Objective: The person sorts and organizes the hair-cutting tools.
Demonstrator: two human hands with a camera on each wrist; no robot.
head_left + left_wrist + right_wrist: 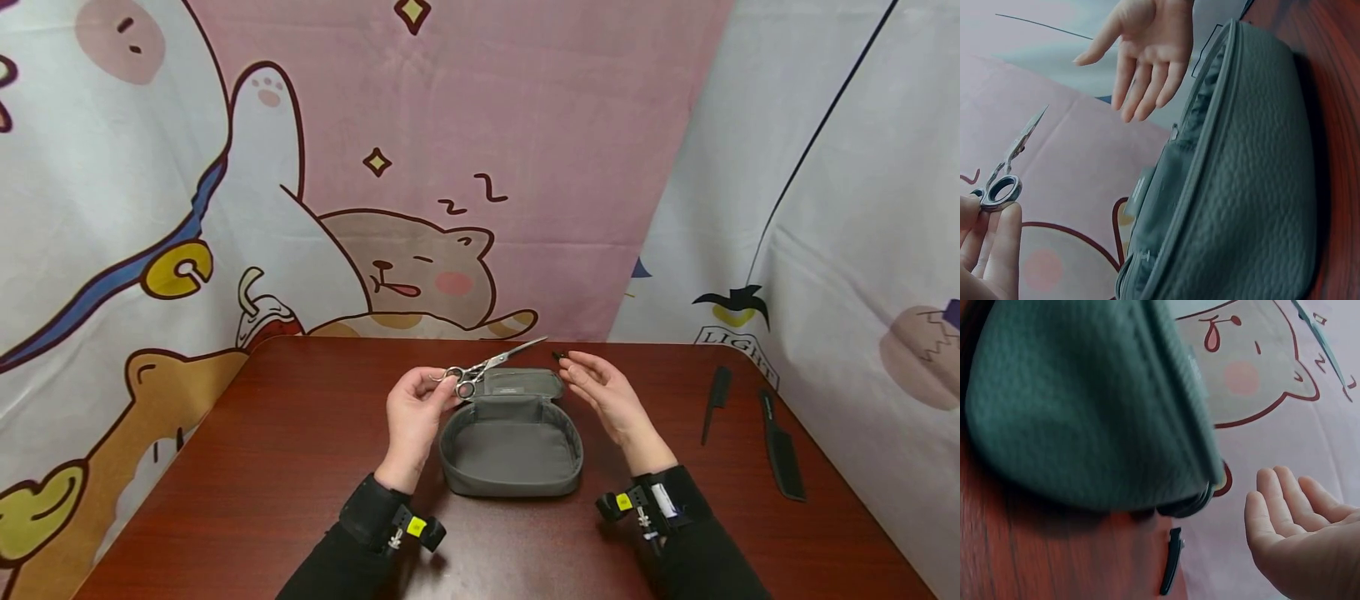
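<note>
A pair of silver scissors (491, 363) is pinched at its finger rings by my left hand (414, 417), blades pointing up and to the right. Below and between the hands stands a grey zippered case (512, 487) with its lid (522, 382) folded back. My right hand (611, 404) is raised by the right rear of the case; in the left wrist view its palm shows with fingers extended and nothing held. A small black hair clip (1172, 562) lies on the table behind the case, appearing close to the right fingertips in the head view.
Toward the right edge of the brown table (300, 467) lie a small dark comb (718, 392) and a larger black comb (784, 458). A cartoon-printed cloth (570, 167) hangs behind the table and along its sides.
</note>
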